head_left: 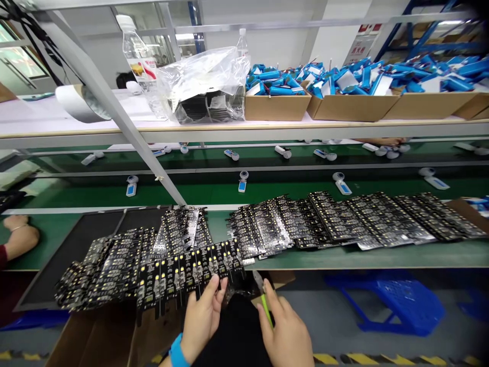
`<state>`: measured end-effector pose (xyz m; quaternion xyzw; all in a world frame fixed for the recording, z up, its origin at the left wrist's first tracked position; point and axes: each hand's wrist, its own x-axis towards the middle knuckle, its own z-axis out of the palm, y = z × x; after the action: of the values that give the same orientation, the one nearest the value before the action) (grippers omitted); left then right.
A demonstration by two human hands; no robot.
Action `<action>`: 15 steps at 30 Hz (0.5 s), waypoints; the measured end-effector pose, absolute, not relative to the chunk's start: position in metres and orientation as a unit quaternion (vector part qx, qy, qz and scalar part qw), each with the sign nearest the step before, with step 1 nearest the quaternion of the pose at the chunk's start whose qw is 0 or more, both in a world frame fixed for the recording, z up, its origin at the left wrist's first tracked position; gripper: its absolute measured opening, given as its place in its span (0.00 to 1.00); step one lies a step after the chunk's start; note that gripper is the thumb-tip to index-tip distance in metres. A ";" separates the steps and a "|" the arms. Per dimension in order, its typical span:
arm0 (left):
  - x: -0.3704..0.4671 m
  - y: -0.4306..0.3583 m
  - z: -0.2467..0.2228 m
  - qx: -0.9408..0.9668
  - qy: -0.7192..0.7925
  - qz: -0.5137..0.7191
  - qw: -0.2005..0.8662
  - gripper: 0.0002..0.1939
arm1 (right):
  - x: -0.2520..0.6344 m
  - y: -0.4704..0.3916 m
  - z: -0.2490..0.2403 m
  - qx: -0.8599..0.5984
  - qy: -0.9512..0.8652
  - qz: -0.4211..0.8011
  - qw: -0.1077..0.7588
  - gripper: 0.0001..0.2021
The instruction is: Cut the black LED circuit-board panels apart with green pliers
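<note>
My left hand (206, 311), with a blue band at the wrist, grips the lower edge of a long black circuit board panel (187, 272) with yellow-and-white components. Thin strips stick out along the panel's lower edge. Just right of the panel's end, my right hand (284, 326) is closed around green-handled cutting pliers (263, 298), their jaws pointing up and left. A pile of similar panels (114, 265) lies behind and left of the held one. More overlapping panels (324, 219) run in a row to the right along the bench.
A green conveyor (206, 186) carries white handheld devices (243, 181). Above, a shelf holds cardboard boxes (351, 106) of blue battery packs, a plastic bag (206, 76) and a bottle (139, 61). A blue stool (389, 300) stands lower right. Another person's arm (21, 237) is at left.
</note>
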<state>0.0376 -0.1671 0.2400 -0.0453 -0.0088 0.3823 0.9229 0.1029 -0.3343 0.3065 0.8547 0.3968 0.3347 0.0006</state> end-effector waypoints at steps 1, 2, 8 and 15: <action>0.038 -0.164 0.239 -0.035 -0.007 0.397 0.917 0.16 | 0.106 -0.335 0.306 0.860 0.380 0.338 0.028 0.28; 0.040 -0.159 0.237 -0.004 -0.006 0.418 0.909 0.16 | 0.110 -0.337 0.307 0.869 0.370 0.325 0.052 0.28; 0.063 -0.095 0.178 0.229 0.101 0.536 0.806 0.21 | 0.141 -0.363 0.320 0.925 0.280 0.237 0.098 0.25; 0.096 0.047 0.131 0.353 0.276 0.583 0.677 0.18 | 0.170 -0.394 0.318 0.948 0.250 0.174 0.097 0.26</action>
<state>0.0955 0.0468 0.1311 0.3534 0.2762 0.5835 0.6770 0.1696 -0.3938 0.3181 0.9476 0.2497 0.1741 0.0969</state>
